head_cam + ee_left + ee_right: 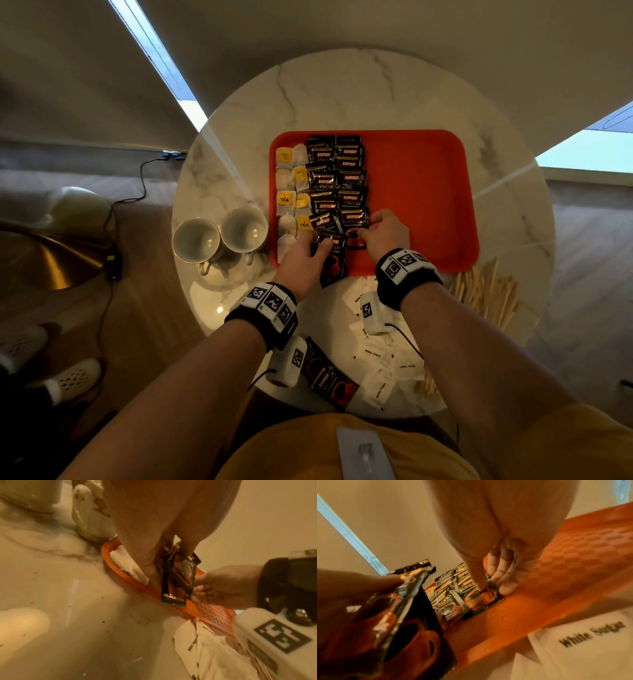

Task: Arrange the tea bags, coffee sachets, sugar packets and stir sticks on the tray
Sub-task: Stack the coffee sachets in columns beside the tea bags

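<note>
Right grip: right hand [385, 231] pinches the lowest coffee sachet [483, 599] of the right-hand column against the tray [418, 192], thumb on top, fingertips [506, 589] curled at its edge.
Left grip: left hand [301, 255] clamps a small stack of spare sachets [331, 260] between thumb and fingers, hanging over the tray's near rim.
Laid rows: two overlapping columns of sachets run up the tray, with tea bags [287, 192] in two columns at the left edge.
Handling: foil sachets look light, thin and slick, likely to slide on each other; taking one by a crimped end or side edge seems safest.
Waiting items: sugar packets [376, 356] lie loose on the surface near the body, stir sticks [486, 294] in a heap to the right, more sachets [329, 377] by the near edge.
Also present: two cups [222, 236] left of the tray.
</note>
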`<action>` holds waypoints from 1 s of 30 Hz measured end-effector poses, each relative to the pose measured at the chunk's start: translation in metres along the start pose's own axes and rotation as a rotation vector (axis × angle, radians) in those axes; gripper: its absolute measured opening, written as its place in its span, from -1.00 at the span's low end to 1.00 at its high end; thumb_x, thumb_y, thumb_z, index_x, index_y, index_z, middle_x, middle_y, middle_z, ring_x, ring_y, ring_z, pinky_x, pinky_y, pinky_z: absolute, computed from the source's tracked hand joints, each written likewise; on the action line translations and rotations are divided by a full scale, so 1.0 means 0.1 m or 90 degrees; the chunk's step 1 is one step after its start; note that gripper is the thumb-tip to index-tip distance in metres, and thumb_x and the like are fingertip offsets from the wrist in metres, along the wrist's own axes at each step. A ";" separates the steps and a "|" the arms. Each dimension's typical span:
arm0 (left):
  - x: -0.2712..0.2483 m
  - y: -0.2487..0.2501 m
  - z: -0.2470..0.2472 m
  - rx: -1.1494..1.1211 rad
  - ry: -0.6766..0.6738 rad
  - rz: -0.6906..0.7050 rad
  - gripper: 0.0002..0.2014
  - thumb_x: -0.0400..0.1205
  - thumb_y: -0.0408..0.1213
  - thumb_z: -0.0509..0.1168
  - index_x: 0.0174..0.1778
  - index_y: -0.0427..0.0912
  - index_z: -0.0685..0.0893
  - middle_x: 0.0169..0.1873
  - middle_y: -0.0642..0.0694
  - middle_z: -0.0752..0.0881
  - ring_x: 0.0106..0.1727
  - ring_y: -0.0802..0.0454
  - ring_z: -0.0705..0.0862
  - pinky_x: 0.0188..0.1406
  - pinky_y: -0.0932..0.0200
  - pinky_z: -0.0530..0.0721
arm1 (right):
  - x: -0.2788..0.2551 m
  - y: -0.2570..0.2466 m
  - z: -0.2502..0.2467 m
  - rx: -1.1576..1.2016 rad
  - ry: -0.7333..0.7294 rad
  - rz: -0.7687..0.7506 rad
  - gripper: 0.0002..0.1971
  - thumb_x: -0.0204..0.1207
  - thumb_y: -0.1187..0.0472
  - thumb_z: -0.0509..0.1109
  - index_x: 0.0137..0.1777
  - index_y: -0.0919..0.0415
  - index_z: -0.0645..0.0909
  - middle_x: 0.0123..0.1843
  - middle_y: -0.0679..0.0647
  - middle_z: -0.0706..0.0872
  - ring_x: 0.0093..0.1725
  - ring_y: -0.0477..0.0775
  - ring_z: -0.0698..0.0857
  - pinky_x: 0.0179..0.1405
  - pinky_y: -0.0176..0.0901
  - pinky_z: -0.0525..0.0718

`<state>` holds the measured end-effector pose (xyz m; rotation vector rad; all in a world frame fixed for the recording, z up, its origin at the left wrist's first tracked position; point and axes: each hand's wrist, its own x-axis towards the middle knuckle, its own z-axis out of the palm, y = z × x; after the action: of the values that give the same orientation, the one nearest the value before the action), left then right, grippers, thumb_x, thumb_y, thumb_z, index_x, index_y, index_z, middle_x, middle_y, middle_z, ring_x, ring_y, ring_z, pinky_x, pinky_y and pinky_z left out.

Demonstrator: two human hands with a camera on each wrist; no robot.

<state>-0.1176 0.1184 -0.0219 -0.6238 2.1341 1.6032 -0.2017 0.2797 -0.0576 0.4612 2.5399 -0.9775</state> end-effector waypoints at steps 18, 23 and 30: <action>0.09 0.03 -0.03 0.076 0.030 0.082 -0.71 0.82 -0.01 0.17 0.35 -0.06 0.56 0.12 -0.02 0.75 0.19 0.00 0.73 0.21 -0.04 0.75 | 0.04 -0.01 -0.07 0.016 0.003 -0.028 -0.74 0.59 0.09 0.48 0.25 0.10 0.69 0.10 -0.01 0.79 0.09 0.01 0.74 0.18 0.00 0.73; 0.11 0.05 -0.07 -0.041 0.087 0.028 -0.74 0.79 0.04 0.21 0.28 -0.01 0.59 0.11 0.00 0.80 0.13 0.02 0.80 0.22 -0.15 0.78 | -0.17 -0.07 -0.21 0.047 0.017 -0.053 -0.65 0.61 -0.19 0.41 0.08 0.10 0.71 -0.05 -0.08 0.74 0.03 -0.02 0.72 0.02 -0.13 0.65; 0.06 0.05 -0.09 -0.130 0.076 0.014 -0.62 0.68 0.10 0.38 0.25 -0.10 0.64 0.08 -0.04 0.83 0.07 0.01 0.84 0.17 -0.19 0.81 | -0.44 -0.22 -0.11 0.180 -0.233 -0.125 -0.77 0.52 0.09 0.59 0.08 0.13 0.68 -0.06 0.08 0.79 -0.08 0.07 0.81 -0.15 -0.12 0.82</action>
<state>-0.1258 0.1102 -0.0193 -0.7806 2.0819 1.8544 -0.1748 0.2643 -0.0177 0.0924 2.1545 -1.3638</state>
